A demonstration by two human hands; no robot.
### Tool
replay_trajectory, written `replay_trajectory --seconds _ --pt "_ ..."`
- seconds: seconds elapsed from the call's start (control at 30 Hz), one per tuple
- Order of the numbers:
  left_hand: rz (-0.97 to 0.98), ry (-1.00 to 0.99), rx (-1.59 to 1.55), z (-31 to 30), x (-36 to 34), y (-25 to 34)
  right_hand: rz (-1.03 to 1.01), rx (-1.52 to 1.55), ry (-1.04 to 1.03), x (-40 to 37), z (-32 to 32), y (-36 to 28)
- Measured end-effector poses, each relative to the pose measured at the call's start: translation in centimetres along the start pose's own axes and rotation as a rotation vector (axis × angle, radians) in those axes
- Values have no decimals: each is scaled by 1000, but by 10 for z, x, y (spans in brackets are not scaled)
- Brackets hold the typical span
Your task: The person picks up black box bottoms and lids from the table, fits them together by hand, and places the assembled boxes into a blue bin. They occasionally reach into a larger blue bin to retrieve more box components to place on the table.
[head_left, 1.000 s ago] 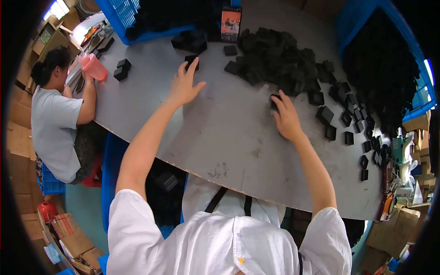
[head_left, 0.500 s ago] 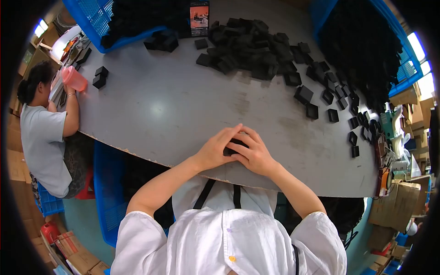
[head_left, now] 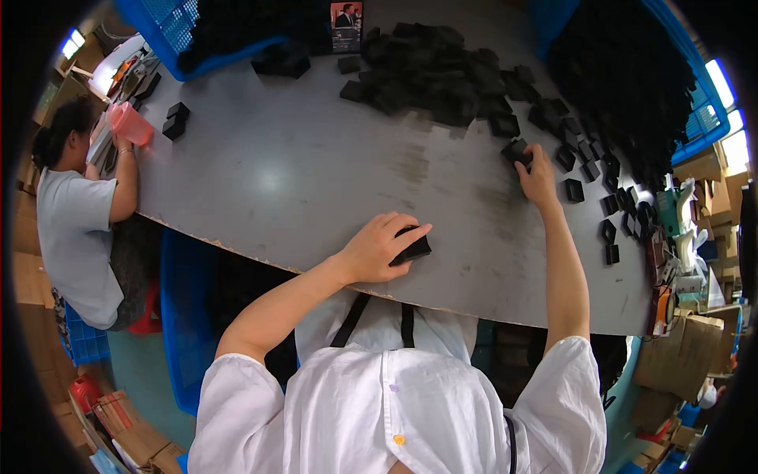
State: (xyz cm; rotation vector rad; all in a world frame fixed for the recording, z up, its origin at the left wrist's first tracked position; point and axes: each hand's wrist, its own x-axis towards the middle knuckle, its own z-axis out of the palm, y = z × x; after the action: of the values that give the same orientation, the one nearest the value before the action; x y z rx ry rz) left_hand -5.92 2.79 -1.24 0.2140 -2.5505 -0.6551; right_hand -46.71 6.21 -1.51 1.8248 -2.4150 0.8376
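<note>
A small, black, box-shaped piece [head_left: 414, 249] sits gripped in our left hand [head_left: 377, 250], nearer us than the jumbled heap of black pieces [head_left: 426, 71], probably to steady it. Just off the heap's near right edge, our right hand [head_left: 539, 177] pinches a second black piece [head_left: 516, 150]; we cannot tell whether it is lifted. Our left hand partly hides the first; blur merges the heap.

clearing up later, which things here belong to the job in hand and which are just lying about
Likely the job:
black box-shaped piece in left hand
another at right hand
heap of similar black pieces

Apparently lying about:
rectangular phone, screen lit
pink plastic cup
</note>
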Motion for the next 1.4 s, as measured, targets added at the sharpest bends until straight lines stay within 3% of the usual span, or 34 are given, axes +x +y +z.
replay_trajectory --seconds 0.07,0.13,0.23,0.27,0.3,0.43,0.63,0.73,0.8,0.93,1.17,1.23,1.4 --pt "-9 -34 11 -3 0 -2 -15 -97 -12 -14 -8 -30" --pt "-14 -68 19 -10 4 0 -181 -31 169 -33 -16 -75" --pt "-93 -55 -35 -14 2 9 -260 137 -61 -72 -21 -126" --pt "-100 61 -104 -7 -3 9 -283 130 -151 -83 -19 -135" --pt "-105 176 -172 -1 -7 8 -275 132 -150 -92 -15 -139" --pt "-30 174 -100 9 -15 2 -319 152 -214 -106 0 -143" --pt "-32 -68 155 0 -12 17 -332 113 -130 -113 11 -140" --pt "-29 -10 124 -7 -15 27 -325 150 -113 -117 12 -144" --pt "-47 266 -78 -8 -22 28 -311 186 -115 -121 13 -153" --pt "3 403 113 6 -32 15 -344 195 -91 -129 20 -167" --pt "17 370 115 -6 -13 13 -326 204 -82 -131 23 -171" --pt "15 251 117 -10 -12 10 -320 215 -92 -133 24 -171" --pt "65 184 165 -20 -10 7 -331 225 -65 -131 26 -169"
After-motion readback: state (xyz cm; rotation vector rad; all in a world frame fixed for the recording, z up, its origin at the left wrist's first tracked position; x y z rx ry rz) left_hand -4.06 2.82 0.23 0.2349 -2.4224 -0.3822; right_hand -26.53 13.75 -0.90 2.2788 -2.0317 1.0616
